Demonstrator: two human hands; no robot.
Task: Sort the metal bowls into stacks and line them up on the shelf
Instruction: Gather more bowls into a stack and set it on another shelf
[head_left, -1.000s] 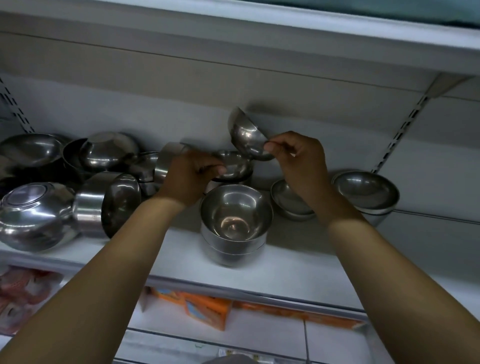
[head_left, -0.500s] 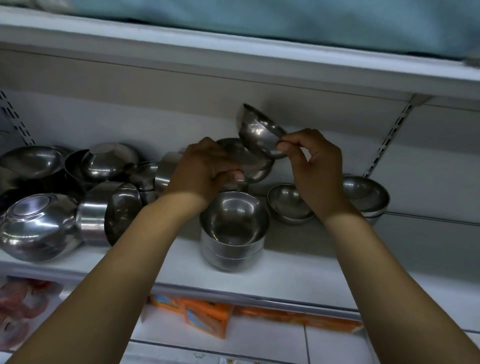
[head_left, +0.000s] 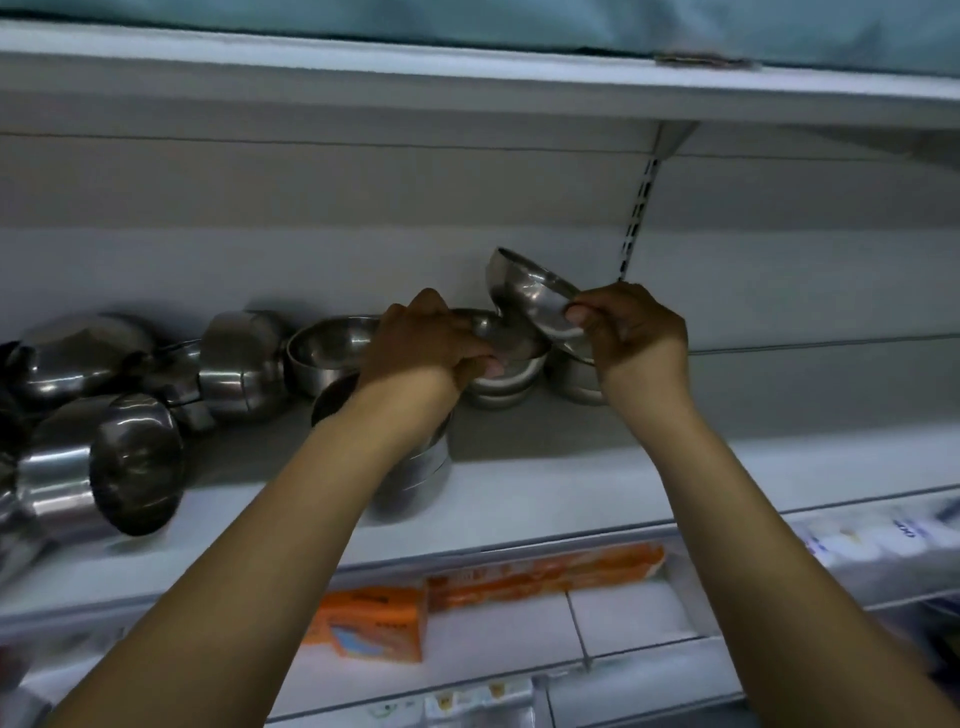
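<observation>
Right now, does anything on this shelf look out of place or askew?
Yes. At the left end, several metal bowls lie tumbled, and a nested stack lies on its side, not upright. The tilted bowl is merely pinched by the right hand; the left hand grips a small bowl.

No legible text anywhere. The small orange cardboard box on the lower shelf carried dark print along its top face, too blurred to read. The long flat orange carton behind it had pale lettering along its side, also unreadable. The white wrapped packs at right showed blue characters, smeared. The row of small paper price tags on the bottom shelf rail had marks, too small to make out.
</observation>
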